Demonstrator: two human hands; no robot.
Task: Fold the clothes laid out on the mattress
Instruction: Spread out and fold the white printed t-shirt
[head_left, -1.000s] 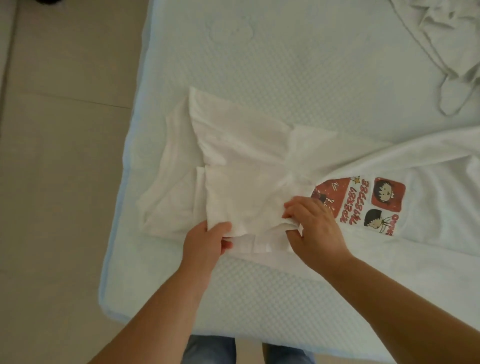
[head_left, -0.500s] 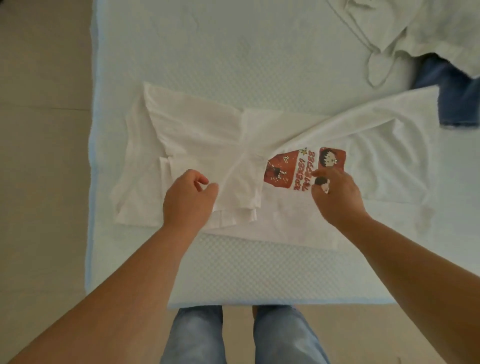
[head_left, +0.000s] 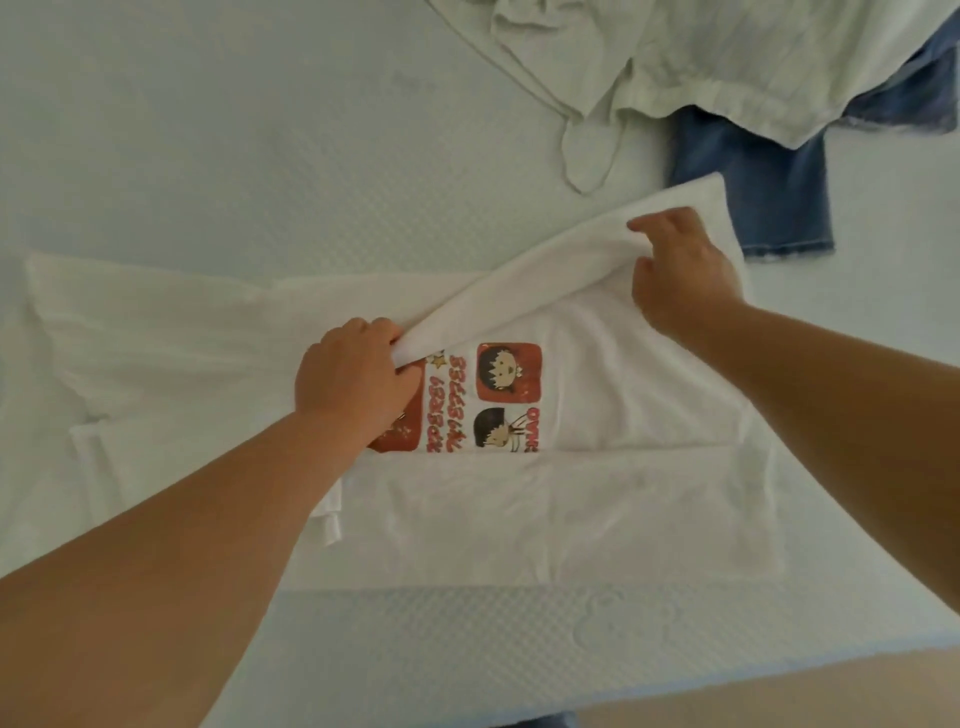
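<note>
White T-shirt (head_left: 519, 509) lies spread across the near half of the mattress (head_left: 208, 156), cartoon print (head_left: 488, 400) facing up. My left hand (head_left: 353, 374) has its fingers clenched on the far side edge beside the print, and my right hand (head_left: 680, 270) pinches that same edge farther along, lifted into a ridge. To fold well I should keep the edge taut between both hands and lay it straight, parallel to the near flap. Bare mattress beyond gives room; the pale garment (head_left: 701, 57) and jeans (head_left: 753, 176) crowd the far right.
</note>
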